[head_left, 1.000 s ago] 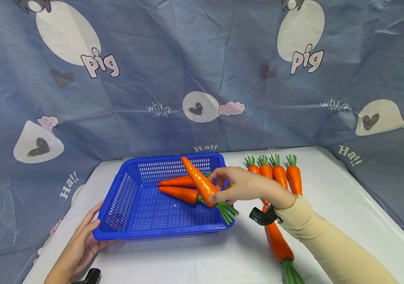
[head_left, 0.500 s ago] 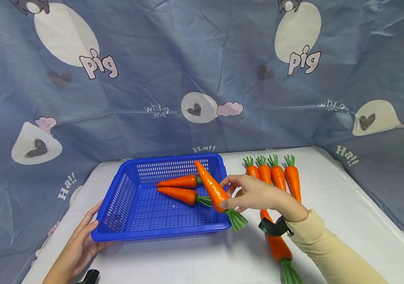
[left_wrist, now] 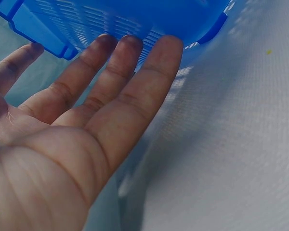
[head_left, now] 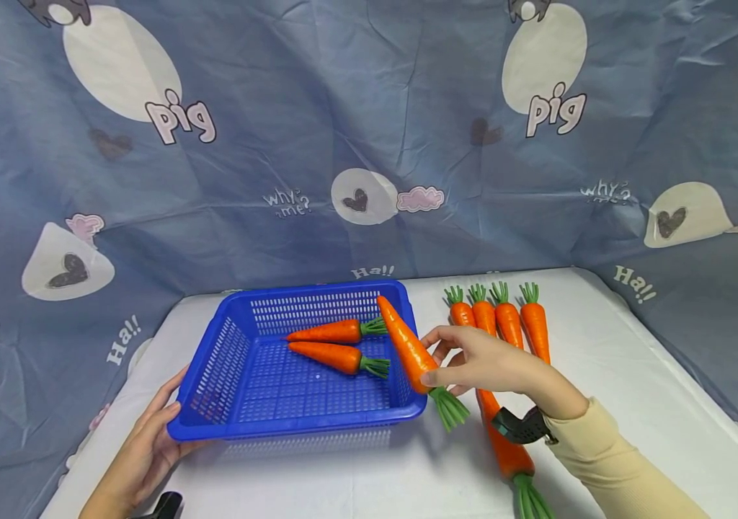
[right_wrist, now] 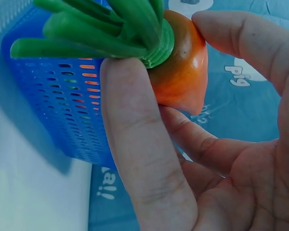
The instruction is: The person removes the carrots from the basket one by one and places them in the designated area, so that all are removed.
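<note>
Your right hand (head_left: 476,360) pinched one carrot (head_left: 406,346) while your left hand (head_left: 144,453), fingers straight, apparently steadied the basket (head_left: 291,427).

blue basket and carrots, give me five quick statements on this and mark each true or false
1. Two carrots lie in the blue basket. True.
2. The right hand grips one carrot near its green stalks. True.
3. The left hand holds a carrot too. False: it touches the blue basket.
4. The held carrot's tip points toward the person. False: the tip points away, the stalks toward the person.
5. More carrots lie on the white cloth right of the basket. True.
</note>
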`<act>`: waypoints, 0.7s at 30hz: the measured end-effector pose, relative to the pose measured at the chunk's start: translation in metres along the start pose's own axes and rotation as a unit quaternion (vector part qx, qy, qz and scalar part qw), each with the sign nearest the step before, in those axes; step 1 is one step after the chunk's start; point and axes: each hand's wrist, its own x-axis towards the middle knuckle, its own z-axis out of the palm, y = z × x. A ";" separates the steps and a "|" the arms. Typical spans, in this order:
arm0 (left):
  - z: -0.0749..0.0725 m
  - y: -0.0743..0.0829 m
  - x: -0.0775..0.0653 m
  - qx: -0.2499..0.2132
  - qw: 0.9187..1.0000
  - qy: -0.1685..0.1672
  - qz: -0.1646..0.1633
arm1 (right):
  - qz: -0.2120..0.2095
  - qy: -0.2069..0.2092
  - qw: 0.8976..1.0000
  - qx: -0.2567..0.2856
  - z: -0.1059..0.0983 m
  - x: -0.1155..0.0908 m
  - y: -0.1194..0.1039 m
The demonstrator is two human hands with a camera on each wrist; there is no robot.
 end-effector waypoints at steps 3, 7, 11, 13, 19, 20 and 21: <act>0.000 0.000 0.000 0.003 1.000 0.001 0.000 | 0.003 0.005 1.000 -0.004 0.000 -0.004 0.002; 0.000 0.000 0.000 0.007 1.000 0.006 -0.002 | 0.003 0.011 1.000 -0.012 -0.001 -0.010 0.005; -0.001 -0.001 0.000 0.002 1.000 0.005 -0.002 | 0.006 0.018 1.000 -0.016 -0.003 -0.016 0.009; 0.000 -0.001 0.000 -0.001 1.000 0.004 -0.002 | 0.010 0.023 1.000 -0.013 -0.005 -0.019 0.011; 0.000 0.000 0.001 -0.015 1.000 -0.003 0.003 | 0.009 0.042 0.999 -0.009 -0.009 -0.033 0.021; 0.000 0.000 0.001 -0.017 1.000 -0.005 0.005 | 0.007 0.045 0.999 -0.009 -0.010 -0.035 0.023; -0.001 0.000 0.001 -0.017 1.000 -0.008 0.006 | 0.007 0.047 0.999 -0.005 -0.010 -0.037 0.025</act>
